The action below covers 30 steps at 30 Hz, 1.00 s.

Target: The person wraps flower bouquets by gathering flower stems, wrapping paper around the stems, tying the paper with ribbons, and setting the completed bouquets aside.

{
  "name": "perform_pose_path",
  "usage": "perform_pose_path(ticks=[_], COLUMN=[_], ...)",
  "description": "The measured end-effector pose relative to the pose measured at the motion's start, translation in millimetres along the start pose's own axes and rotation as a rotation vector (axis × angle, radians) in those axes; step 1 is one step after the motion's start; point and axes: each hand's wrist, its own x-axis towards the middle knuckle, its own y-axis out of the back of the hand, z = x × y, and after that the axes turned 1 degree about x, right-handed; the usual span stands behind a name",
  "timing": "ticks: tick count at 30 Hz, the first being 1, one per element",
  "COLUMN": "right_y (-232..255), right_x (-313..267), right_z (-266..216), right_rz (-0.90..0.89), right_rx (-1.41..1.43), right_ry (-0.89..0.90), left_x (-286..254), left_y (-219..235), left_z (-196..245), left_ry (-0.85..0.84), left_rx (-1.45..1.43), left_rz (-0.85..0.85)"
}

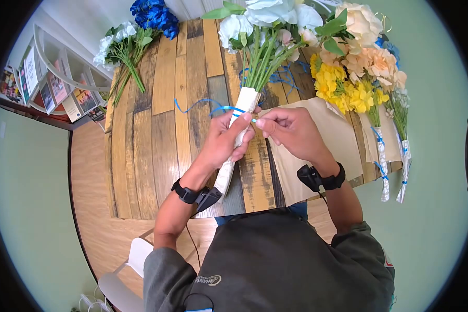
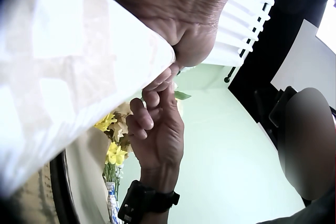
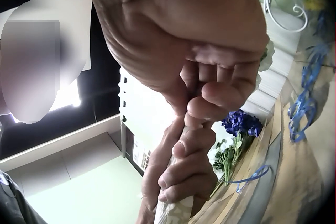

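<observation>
A bouquet of white flowers (image 1: 265, 15) with green stems has its lower stems in a white patterned wrap (image 1: 248, 99). My left hand (image 1: 224, 138) grips this wrap, its thumb lying over a blue ribbon (image 1: 224, 108) that crosses the wrap. One loose ribbon tail curls out to the left over the table. Just right of the wrap, my right hand (image 1: 295, 132) pinches the ribbon's other side between thumb and finger. In the left wrist view the wrap (image 2: 68, 66) fills the left side. The right wrist view shows my left hand's fingers (image 3: 186, 174) around it.
Brown paper (image 1: 317, 151) lies under my right forearm. Yellow flowers (image 1: 340, 88) and peach flowers (image 1: 374, 67), with wrapped stems, lie at the table's right. Blue flowers (image 1: 155, 18) and small white flowers (image 1: 120, 34) are at the back left. A magazine rack (image 1: 62, 83) stands left.
</observation>
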Motion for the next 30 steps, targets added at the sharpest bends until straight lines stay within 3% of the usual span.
perform_pose_path(ticks=[10, 16, 18, 24, 30], right_y=[2.3, 6.3, 7.9, 10.1, 15.0], right_x=[-6.9, -3.3, -0.1, 10.6, 7.7], right_z=[6.6, 18.6, 22.8, 27.5, 20.0], right_rz=[0.054, 0.058, 0.194, 0.277, 0.173], right_rx=[-0.043, -0.087, -0.239, -0.088, -0.156], right_ry=[0.022, 0.076, 0.186, 0.122, 0.085], left_x=[3.3, 3.9, 3.9, 4.2, 7.8], left_y=[4.6, 3.4, 2.8, 1.8, 4.1], left_z=[-5.3, -2.3, -1.8, -4.6, -5.5], left_ry=[0.048, 0.060, 0.057, 0.061, 0.071], left_rx=[-0.165, -0.086, -0.076, -0.053, -0.035], left_rz=[-0.021, 0.017, 0.019, 0.028, 0.033])
